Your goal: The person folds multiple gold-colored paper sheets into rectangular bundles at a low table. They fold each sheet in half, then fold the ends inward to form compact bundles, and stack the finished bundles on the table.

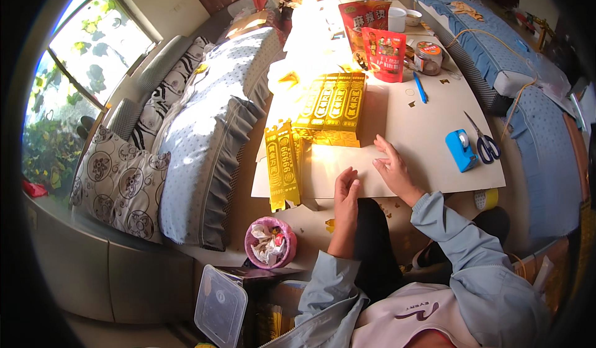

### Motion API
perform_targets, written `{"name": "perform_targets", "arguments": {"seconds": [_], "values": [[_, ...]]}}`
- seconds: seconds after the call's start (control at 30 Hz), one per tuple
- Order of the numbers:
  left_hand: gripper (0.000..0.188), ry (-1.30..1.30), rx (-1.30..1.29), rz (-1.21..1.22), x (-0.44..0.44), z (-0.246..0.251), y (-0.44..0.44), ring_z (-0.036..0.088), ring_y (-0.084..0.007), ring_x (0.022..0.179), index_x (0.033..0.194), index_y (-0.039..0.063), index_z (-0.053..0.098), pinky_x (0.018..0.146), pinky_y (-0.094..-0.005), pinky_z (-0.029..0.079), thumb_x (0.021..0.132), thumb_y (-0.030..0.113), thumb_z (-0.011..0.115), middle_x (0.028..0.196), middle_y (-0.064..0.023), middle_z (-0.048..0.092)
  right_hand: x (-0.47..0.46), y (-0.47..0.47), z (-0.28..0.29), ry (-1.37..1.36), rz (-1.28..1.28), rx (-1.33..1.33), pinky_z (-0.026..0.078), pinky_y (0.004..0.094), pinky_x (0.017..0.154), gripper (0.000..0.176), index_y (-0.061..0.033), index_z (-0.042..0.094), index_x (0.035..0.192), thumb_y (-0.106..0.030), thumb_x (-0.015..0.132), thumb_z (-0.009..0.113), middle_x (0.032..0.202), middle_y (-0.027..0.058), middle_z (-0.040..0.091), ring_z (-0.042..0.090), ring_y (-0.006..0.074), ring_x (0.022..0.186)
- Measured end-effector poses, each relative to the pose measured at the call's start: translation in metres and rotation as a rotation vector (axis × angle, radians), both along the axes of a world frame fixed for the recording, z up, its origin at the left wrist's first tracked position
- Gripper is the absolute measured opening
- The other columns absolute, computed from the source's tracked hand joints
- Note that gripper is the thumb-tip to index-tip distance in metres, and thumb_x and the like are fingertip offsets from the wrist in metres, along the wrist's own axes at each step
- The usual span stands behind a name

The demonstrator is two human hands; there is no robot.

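Note:
My left hand (345,192) is raised at the near edge of the table, its fingers loosely curled, holding nothing. My right hand (393,164) hovers over the near tabletop, thumb and fingers apart and also without anything in it. Beyond both hands stands a block of gold printed cardboard boxes (333,101), several side by side, glaring in sunlight. Flat gold carton pieces (282,166) lie to their left, overhanging the near table edge. A blue tape dispenser (461,150) sits right of my right hand, beside dark-handled scissors (488,148).
Farther back on the white table (433,124) are a blue pen (420,87), red food pouches (384,55) and a lidded plastic jar (427,58). A pink wastebasket (291,243) with crumpled paper is on the floor. Covered sofas (209,110) flank the table. A tape roll (486,199) lies below its edge.

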State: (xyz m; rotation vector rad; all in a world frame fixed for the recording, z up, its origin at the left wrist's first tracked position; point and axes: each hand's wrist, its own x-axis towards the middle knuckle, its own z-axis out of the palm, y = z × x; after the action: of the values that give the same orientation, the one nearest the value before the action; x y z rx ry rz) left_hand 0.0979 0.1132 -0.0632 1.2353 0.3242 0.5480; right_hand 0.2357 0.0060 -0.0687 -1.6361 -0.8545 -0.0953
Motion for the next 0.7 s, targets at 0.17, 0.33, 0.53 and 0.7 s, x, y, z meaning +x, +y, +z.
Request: {"name": "perform_targets", "arguments": {"seconds": [0.17, 0.33, 0.53, 0.7], "values": [[0.055, 0.078, 0.362, 0.293, 0.026, 0.023, 0.030, 0.049, -0.0286, 0.133, 0.149, 0.004, 0.041, 0.112, -0.0408, 0.041, 0.099, 0.009, 0.062, 0.143, -0.0166, 0.048, -0.002, -0.043, -0.007, 0.325, 0.053, 0.058, 0.057, 0.0296, 0.082, 0.038, -0.0019, 0.053, 0.138, 0.000, 0.100, 0.056, 0.116, 0.0127, 0.066, 0.066, 0.0160, 0.093], [0.039, 0.156, 0.260, 0.323, 0.071, 0.044, 0.026, 0.056, -0.0231, 0.109, 0.124, 0.002, 0.041, 0.091, -0.0368, 0.048, 0.097, 0.016, 0.066, 0.121, -0.0143, 0.051, -0.003, -0.055, -0.005, 0.307, 0.030, 0.072, 0.057, 0.0308, 0.079, 0.025, 0.0007, 0.060, 0.124, 0.001, 0.099, 0.056, 0.101, 0.0122, 0.069, 0.067, 0.0170, 0.088], [0.018, 0.081, 0.539, 0.267, 0.095, -0.029, 0.049, 0.054, -0.0168, 0.084, 0.108, 0.000, 0.054, 0.075, -0.0307, 0.049, 0.097, 0.010, 0.064, 0.098, -0.0081, 0.055, -0.002, -0.044, -0.017, 0.191, -0.020, 0.148, 0.055, 0.0299, 0.073, 0.019, -0.0014, 0.066, 0.114, -0.001, 0.096, 0.059, 0.089, 0.0078, 0.069, 0.064, 0.0131, 0.077], [0.022, -0.001, 0.576, 0.266, 0.089, -0.024, 0.036, 0.056, -0.0219, 0.092, 0.116, -0.004, 0.054, 0.086, -0.0353, 0.048, 0.099, 0.011, 0.057, 0.103, -0.0117, 0.059, -0.003, -0.040, -0.018, 0.165, 0.011, 0.084, 0.055, 0.0412, 0.080, 0.016, -0.0002, 0.065, 0.106, -0.004, 0.093, 0.057, 0.099, 0.0186, 0.071, 0.070, 0.0331, 0.091]]}}
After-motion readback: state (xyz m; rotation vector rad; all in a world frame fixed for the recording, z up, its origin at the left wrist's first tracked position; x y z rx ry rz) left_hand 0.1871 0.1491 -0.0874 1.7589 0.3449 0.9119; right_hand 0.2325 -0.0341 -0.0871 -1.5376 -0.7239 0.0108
